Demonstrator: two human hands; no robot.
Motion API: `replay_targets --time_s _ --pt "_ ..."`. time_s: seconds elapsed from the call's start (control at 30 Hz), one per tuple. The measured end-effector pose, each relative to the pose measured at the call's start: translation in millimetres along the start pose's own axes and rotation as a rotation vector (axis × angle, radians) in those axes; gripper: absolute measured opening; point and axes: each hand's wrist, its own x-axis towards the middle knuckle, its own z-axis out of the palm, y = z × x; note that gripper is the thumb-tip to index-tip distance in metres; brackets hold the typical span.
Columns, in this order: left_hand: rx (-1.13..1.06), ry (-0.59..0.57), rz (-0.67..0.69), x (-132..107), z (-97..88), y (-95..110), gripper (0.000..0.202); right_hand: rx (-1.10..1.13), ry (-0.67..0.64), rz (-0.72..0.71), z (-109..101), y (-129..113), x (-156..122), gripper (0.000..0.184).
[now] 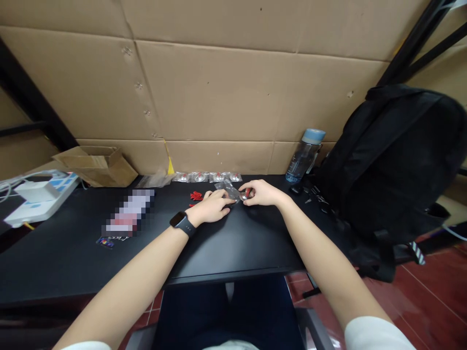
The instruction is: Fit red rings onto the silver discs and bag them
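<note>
Cardboard [219,92] backs the desk [248,245]; right fingers [254,184] pinch something red [247,193], left fingers [224,200] rest parted.

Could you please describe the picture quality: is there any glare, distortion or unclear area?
All in the head view: soft sheen on the black desk; wide-angle stretch, with black side posts slanting outward; a pixelated patch at left hides detail; the small piece in the right hand lacks clear detail.
</note>
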Motion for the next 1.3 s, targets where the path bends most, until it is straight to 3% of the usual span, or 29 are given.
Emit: replay_targets --time_s 0.27,0.57,0.7,0.9,1.13,1.3 --pt "-0.043 -0.117 0.023 -3.0 -9.2 8.4 0.042 -0.198 -0.09 0.073 -2.0 -14.5 -8.1 0.035" --pt "-0.081 -0.164 0.009 -3.5 -11.8 9.3 0.039 -0.073 0.004 0.049 9.8 -9.8 2.4 0.045" --pt "-0.102 -0.172 0.018 -3.3 -10.0 5.1 0.039 -0.048 0.07 0.022 12.2 -8.0 5.0 0.04" --pt "-0.129 -0.18 0.045 -4.2 -8.9 1.3 0.041 0.125 -0.003 -0.029 15.9 -2.6 7.1 0.031" --pt "-0.151 -0.176 0.025 -4.8 -10.4 0.8 0.042 -0.351 0.201 0.139 22.7 -12.0 6.9 0.04" --pt "-0.141 -0.174 -0.021 -4.5 -9.6 2.5 0.043 -0.458 0.256 0.204 36.5 -18.7 12.0 0.037"
